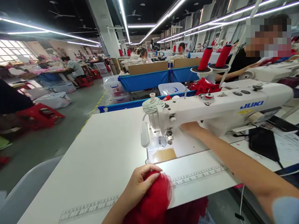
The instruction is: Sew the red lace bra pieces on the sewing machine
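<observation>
My left hand (143, 183) is closed on a bundle of sheer red fabric (155, 199), which hangs over the front edge of the white table (105, 149). My right arm reaches across the table beneath the arm of a white JUKI sewing machine (217, 105). Only part of my right hand (190, 127) shows there, with its fingers hidden behind the machine. To the left of that hand are the presser foot and needle area (161, 141), lit by a lamp. A tan patch (164, 154) lies on the machine bed.
Two red thread cones (205, 59) stand behind the machine, near a red fabric heap (204, 86). A ruler scale (198, 175) runs along the table's front. A co-worker (252, 59) sits at the right. Red stools (38, 113) and plastic bins (54, 99) stand at the left.
</observation>
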`<action>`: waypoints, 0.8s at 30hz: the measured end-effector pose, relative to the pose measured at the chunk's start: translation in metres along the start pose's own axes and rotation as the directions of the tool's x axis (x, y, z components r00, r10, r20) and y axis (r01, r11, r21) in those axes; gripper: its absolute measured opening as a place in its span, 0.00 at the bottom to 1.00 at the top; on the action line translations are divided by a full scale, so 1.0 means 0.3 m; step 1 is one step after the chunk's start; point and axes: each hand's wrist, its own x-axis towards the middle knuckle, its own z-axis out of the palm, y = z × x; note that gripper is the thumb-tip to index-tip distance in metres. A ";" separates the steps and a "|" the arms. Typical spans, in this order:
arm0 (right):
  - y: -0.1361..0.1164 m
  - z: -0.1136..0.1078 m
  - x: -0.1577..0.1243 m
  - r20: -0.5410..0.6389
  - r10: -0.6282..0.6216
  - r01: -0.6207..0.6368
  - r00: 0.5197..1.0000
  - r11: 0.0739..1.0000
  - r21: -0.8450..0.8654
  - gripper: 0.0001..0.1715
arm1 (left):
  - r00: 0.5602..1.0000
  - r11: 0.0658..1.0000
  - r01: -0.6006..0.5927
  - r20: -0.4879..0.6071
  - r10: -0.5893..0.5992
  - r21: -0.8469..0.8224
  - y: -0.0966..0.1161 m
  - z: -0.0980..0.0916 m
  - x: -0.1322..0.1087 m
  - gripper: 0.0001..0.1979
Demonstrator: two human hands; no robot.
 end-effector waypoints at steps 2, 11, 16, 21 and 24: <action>-0.021 0.021 -0.103 0.074 -0.007 0.003 0.997 0.999 0.046 0.12 | 0.994 0.999 -0.030 -0.109 0.025 -0.039 -0.004 0.003 -0.003 0.09; -0.271 0.060 -0.451 0.455 -0.185 -0.324 0.871 0.481 0.815 0.33 | 0.967 0.949 -0.142 -0.246 0.072 -0.282 0.040 0.069 -0.031 0.11; -0.339 0.079 -0.441 0.481 -0.125 -0.423 0.867 0.323 0.847 0.23 | 0.970 0.990 -0.043 -0.243 0.010 -0.132 0.078 0.049 -0.083 0.17; -0.320 0.071 -0.442 0.340 0.026 -0.337 0.940 0.222 0.915 0.24 | 0.982 0.994 0.092 -0.160 -0.101 -0.060 0.072 0.034 -0.124 0.17; -0.321 0.066 -0.443 0.303 -0.006 -0.293 0.953 0.237 0.926 0.23 | 0.970 0.965 0.041 -0.222 -0.101 -0.259 0.084 0.066 -0.141 0.20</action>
